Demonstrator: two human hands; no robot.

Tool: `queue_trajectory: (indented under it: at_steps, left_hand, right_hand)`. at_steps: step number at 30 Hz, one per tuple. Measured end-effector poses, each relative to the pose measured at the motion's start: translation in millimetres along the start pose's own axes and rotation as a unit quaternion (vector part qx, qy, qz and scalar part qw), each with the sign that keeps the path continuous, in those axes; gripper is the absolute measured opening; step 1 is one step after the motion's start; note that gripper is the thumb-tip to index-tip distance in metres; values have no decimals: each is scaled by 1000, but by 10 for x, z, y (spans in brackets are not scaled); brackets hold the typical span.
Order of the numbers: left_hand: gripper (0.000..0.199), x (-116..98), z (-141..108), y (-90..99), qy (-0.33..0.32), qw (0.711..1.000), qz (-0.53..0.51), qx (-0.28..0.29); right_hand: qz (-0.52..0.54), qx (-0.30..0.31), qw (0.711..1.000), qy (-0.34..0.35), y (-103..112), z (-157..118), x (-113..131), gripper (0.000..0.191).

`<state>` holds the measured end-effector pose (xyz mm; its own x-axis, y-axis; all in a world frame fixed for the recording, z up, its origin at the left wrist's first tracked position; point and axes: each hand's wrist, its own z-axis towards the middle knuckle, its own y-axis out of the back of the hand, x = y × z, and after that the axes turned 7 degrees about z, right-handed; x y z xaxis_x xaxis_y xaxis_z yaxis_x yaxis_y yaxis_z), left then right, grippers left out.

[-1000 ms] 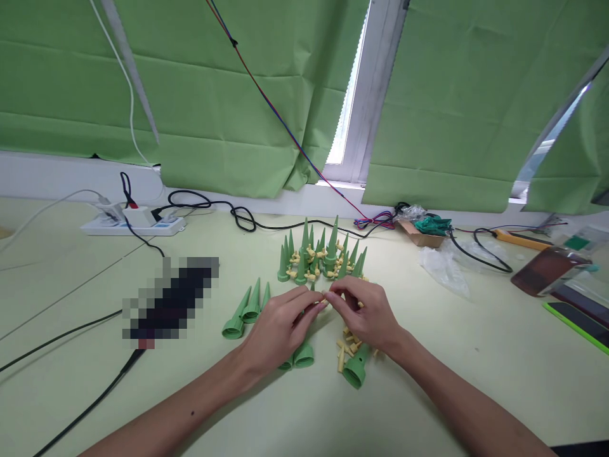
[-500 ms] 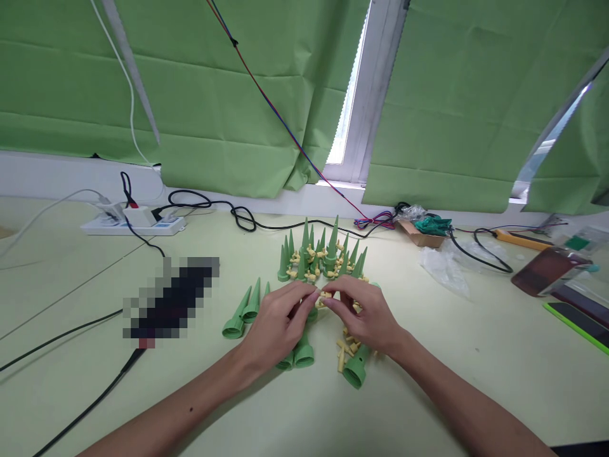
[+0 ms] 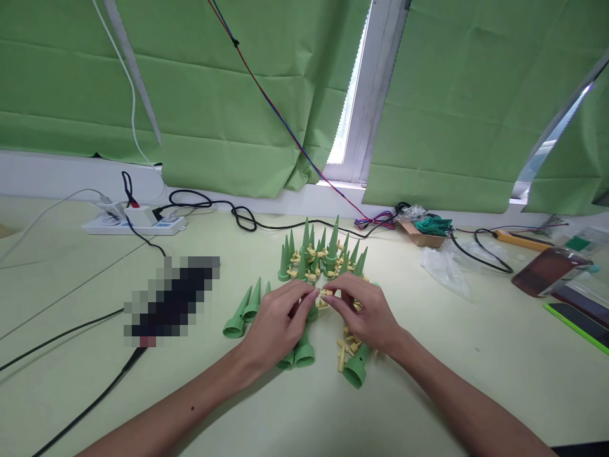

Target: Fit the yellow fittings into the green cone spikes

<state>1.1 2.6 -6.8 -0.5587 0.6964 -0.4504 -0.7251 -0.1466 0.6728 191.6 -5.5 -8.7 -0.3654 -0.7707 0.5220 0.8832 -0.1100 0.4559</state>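
My left hand (image 3: 280,314) and my right hand (image 3: 366,311) meet over the middle of the table, fingertips pinched close together. Between them is a small yellow plastic valve (image 3: 325,292), gripped from both sides and partly covered by the fingers. Behind the hands stand several green plastic spikes (image 3: 332,247), with yellow valves among them. More green spikes lie left of my left hand, such as one green cone (image 3: 236,320), and below it another spike (image 3: 304,353). Under my right wrist are loose yellow pieces (image 3: 341,358) and a green spike with an open base (image 3: 354,369).
A power strip (image 3: 133,222) with plugs sits at the back left, and a black cable (image 3: 280,227) runs along the wall. A pixelated dark object (image 3: 174,298) lies left. At right are a small cardboard box (image 3: 421,235), a clear plastic bag (image 3: 445,270) and a green-edged phone (image 3: 578,324).
The fingertips have shifted slightly around the yellow valve, and more of it shows between them. Arms and the other things stay almost where they were.
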Motion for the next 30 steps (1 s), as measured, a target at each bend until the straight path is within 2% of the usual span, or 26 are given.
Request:
queue_trajectory:
  at_steps: [3,6,8,11,15,19,26,30]
  left_hand:
    - [20,-15,-1,8,27,1000,7,-13]
    - [10,-39,9,30,43,997,19,-62]
    - [16,-46,20,45,40,995,42,-82]
    - [26,-23,29,43,39,995,83,-38]
    - [18,48,14,2,48,990,112,66]
    - [15,82,4,-21,36,984,121,122]
    - [16,70,20,-24,12,987,107,123]
    - [13,67,27,-22,23,991,95,87]
  right_hand:
    - [-14,-11,1000,-11,0,0,-4,7]
    - [-29,-34,999,-19,4,0,-20,8]
    - [-38,-46,998,-26,7,1,-32,8]
    - [-42,-53,997,-40,6,0,-45,9]
    - [-40,-57,996,-63,-1,-6,-60,8]
    - [-43,-60,994,-79,-8,-5,-73,8]
    - [-49,-55,994,-81,-11,10,-69,9]
    - [-44,-53,994,-84,-8,9,-71,11]
